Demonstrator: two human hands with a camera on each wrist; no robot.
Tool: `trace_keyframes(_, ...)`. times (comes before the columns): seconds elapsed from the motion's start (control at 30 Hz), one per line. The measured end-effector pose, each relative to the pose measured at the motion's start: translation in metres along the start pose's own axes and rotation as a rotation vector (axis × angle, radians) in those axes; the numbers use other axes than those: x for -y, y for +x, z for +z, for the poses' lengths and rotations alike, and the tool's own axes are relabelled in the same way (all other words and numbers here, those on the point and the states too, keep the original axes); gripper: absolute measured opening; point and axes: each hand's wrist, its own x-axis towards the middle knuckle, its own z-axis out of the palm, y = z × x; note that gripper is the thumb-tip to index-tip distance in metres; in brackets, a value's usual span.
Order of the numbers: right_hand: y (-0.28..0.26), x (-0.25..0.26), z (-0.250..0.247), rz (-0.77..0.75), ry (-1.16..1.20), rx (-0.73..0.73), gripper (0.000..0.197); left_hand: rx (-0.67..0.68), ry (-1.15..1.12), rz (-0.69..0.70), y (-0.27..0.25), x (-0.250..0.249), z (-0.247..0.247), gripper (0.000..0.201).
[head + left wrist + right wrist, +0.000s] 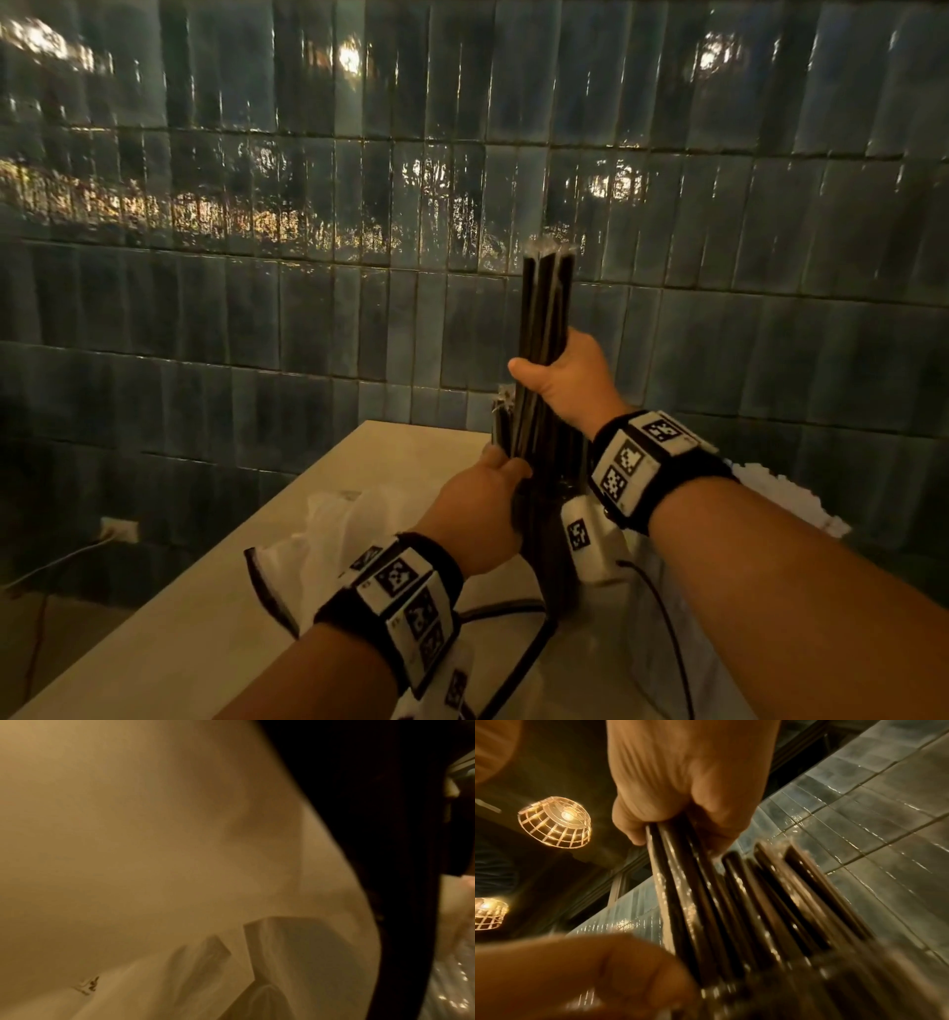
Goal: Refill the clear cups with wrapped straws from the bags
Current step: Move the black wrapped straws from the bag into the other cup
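A wall of glossy dark blue-grey tiles rises behind a pale table, where a person works at a bundle of black wrapped straws held upright above the tabletop. Left of the forearms, an empty-looking, crumpled translucent plastic bag lies on the table; a second sheet of crinkled white plastic shows behind the right wrist, its contents hidden. A black cable runs across the table below the hands. The right hand is wrapped around the upper part of the bundle, thumb across the front, gripping a taller group of straws whose clear wrapper ends catch the light at the top. The left hand clasps the lower, shorter straws just beneath it, fingers curled around them. What the bundle's foot stands in is hidden behind the hands and wristbands. From the right wrist camera, the straws fan outward under the closed fingers, with two caged ceiling lamps glowing overhead.
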Motion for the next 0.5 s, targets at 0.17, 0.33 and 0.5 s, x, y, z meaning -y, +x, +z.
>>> trace_keyframes(0.17,-0.008,-0.022,0.011,0.068,-0.092,-0.061,0.023,-0.045,-0.027,-0.010,0.001,0.000,0.001,0.040)
trace_keyframes(0.33,-0.011,-0.026,0.017,0.204,-0.508,0.025,0.037,-0.081,-0.013,0.062,0.001,-0.001,0.001,0.035)
trace_keyframes(0.5,-0.010,-0.024,0.016,0.221,-0.677,0.214,0.055,-0.071,-0.063,0.023,0.000,0.001,-0.001,0.040)
